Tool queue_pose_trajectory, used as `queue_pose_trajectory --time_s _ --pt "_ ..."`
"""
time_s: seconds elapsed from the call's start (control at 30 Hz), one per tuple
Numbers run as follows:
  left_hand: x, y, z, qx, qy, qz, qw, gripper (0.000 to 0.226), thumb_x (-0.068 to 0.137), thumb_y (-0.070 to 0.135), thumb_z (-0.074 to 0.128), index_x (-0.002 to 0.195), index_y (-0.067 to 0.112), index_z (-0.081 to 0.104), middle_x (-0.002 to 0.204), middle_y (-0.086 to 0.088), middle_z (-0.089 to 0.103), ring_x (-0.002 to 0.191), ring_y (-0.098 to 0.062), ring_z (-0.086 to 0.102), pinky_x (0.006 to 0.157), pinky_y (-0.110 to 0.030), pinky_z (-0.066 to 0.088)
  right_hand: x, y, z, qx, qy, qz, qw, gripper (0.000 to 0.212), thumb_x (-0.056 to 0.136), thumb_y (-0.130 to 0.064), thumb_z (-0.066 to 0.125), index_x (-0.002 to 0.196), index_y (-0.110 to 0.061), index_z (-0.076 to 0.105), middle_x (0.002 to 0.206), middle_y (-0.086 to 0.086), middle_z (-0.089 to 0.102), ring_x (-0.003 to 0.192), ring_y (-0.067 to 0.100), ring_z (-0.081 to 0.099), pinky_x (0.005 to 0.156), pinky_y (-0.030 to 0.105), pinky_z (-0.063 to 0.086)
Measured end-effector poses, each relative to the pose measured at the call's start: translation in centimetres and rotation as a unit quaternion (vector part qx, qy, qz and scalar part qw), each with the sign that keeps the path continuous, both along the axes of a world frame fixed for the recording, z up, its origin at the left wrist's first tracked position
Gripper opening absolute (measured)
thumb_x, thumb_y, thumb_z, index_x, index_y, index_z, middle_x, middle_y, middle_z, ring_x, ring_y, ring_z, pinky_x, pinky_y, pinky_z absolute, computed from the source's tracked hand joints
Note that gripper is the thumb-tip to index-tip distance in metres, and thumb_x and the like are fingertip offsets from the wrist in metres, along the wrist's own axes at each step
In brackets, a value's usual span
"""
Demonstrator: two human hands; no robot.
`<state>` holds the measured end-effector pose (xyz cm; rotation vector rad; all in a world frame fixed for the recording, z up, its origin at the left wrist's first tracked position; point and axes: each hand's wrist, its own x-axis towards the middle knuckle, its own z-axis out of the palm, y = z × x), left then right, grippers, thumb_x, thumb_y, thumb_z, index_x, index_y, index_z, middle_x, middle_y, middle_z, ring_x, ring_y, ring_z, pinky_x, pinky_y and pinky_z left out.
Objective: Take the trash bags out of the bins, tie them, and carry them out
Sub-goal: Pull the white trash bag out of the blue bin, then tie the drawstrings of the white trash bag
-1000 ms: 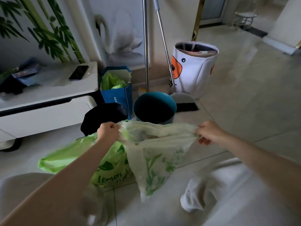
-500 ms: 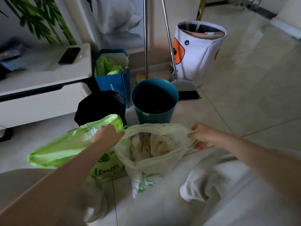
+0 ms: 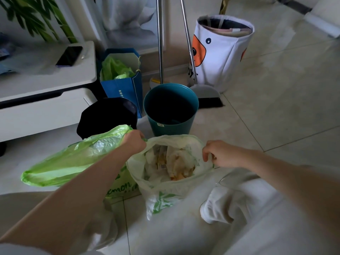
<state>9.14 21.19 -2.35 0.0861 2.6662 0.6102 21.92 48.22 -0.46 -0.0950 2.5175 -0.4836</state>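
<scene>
A translucent white trash bag (image 3: 161, 196) with green leaf print sits on the floor, its mouth spread open over paper scraps and wrappers. My left hand (image 3: 134, 142) grips the bag's left rim together with a bright green bag (image 3: 70, 161) that stretches off to the left. My right hand (image 3: 222, 153) pinches the bag's right rim. Just behind stand a teal bin (image 3: 189, 103) with no bag in it and a black bin (image 3: 106, 115).
A blue paper bag (image 3: 123, 89) holding green plastic stands beside a white low cabinet (image 3: 46, 103) with a phone (image 3: 69, 56) on top. Two broom handles, a dustpan (image 3: 206, 92) and a white fabric basket (image 3: 222, 52) stand behind the bins. Tiled floor opens to the right.
The white bag's rim was stretched flat between my hands; now my hands have come closer and lower, and the mouth gapes open showing the trash inside.
</scene>
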Motion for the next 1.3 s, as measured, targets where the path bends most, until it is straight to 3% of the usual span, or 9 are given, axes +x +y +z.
queue_pose_trajectory --time_s 0.1,0.23,0.43,0.6,0.73,0.83,0.97,1.1,1.3 --pt "0.2 0.1 0.3 0.038 -0.012 0.018 0.999 0.022 0.075 0.008 0.056 0.092 0.003 0.070 0.092 -0.016 0.066 0.081 -0.027 0.061 0.069 -0.038 0.054 -0.3 -0.1 0.1 -0.007 0.006 0.011 1.000 0.040 0.084 0.002 0.046 0.086 -0.037 0.055 0.103 -0.010 0.047 0.091 0.015 0.053 0.083 0.029 0.047" --pt "0.2 -0.1 0.8 0.090 -0.021 0.024 0.995 0.017 0.079 0.014 0.063 0.080 0.000 0.072 0.074 -0.011 0.064 0.063 -0.019 0.054 0.052 -0.023 0.044 -0.2 0.0 0.4 0.008 0.024 0.046 0.999 0.034 0.085 0.001 0.050 0.090 -0.033 0.055 0.101 -0.007 0.048 0.086 0.018 0.056 0.080 0.032 0.051" --pt "0.6 -0.8 1.6 0.107 0.032 0.032 0.993 0.016 0.085 0.019 0.062 0.082 0.006 0.073 0.086 -0.012 0.070 0.073 -0.021 0.060 0.060 -0.026 0.047 -0.6 -0.3 1.6 -0.033 0.072 0.040 0.996 0.007 0.079 -0.020 0.071 0.081 -0.026 0.068 0.095 -0.005 0.052 0.083 0.010 0.055 0.079 0.025 0.050" --pt "1.1 -1.0 3.2 0.137 0.067 0.036 0.988 0.014 0.087 0.018 0.062 0.086 0.007 0.071 0.084 -0.010 0.069 0.069 -0.017 0.057 0.056 -0.024 0.044 -0.2 -0.1 3.1 -0.074 0.133 0.027 0.988 0.005 0.077 -0.025 0.075 0.081 -0.028 0.074 0.102 -0.008 0.049 0.088 0.003 0.052 0.079 0.017 0.042" --pt "1.5 -1.1 4.7 0.158 0.081 0.045 0.983 0.013 0.086 0.019 0.062 0.083 0.009 0.070 0.081 -0.008 0.068 0.063 -0.014 0.053 0.055 -0.024 0.043 0.0 -0.3 4.5 -0.101 0.183 0.024 0.977 0.007 0.075 -0.020 0.077 0.081 -0.023 0.077 0.100 -0.012 0.051 0.084 -0.004 0.052 0.074 0.010 0.038" --pt "1.9 -1.0 5.8 0.174 0.085 0.039 0.980 0.012 0.086 0.020 0.062 0.084 0.011 0.071 0.081 -0.004 0.070 0.066 -0.016 0.057 0.056 -0.025 0.044 0.0 -0.6 5.6 -0.120 0.229 0.003 0.966 0.008 0.074 -0.014 0.077 0.081 -0.017 0.078 0.098 -0.005 0.060 0.083 -0.004 0.054 0.077 0.020 0.042" --pt "2.2 -0.8 7.4 0.210 0.087 0.038 0.973 0.014 0.087 0.022 0.061 0.080 0.013 0.070 0.078 -0.006 0.072 0.070 -0.020 0.063 0.066 -0.035 0.053 0.3 -0.9 6.9 -0.147 0.264 -0.023 0.953 0.006 0.076 -0.012 0.073 0.081 -0.016 0.074 0.089 0.000 0.070 0.084 0.014 0.065 0.081 0.033 0.051" --pt "2.4 -0.4 9.3 0.263 0.094 0.043 0.959 0.014 0.087 0.021 0.061 0.077 0.014 0.068 0.076 -0.006 0.071 0.067 -0.017 0.060 0.076 -0.042 0.055 0.2 -1.3 8.7 -0.203 0.276 -0.079 0.936 0.020 0.082 -0.007 0.067 0.078 -0.026 0.066 0.076 -0.008 0.069 0.074 0.006 0.064 0.072 0.024 0.049" --pt "3.4 0.9 14.2 0.367 0.138 0.038 0.919 0.012 0.091 0.017 0.060 0.089 0.008 0.067 0.078 -0.008 0.068 0.072 -0.017 0.061 0.081 -0.040 0.055 -0.9 -3.0 13.2 -0.238 0.392 -0.091 0.884 0.014 0.086 -0.006 0.063 0.088 -0.019 0.066 0.082 -0.005 0.067 0.076 0.007 0.062 0.071 0.011 0.044"
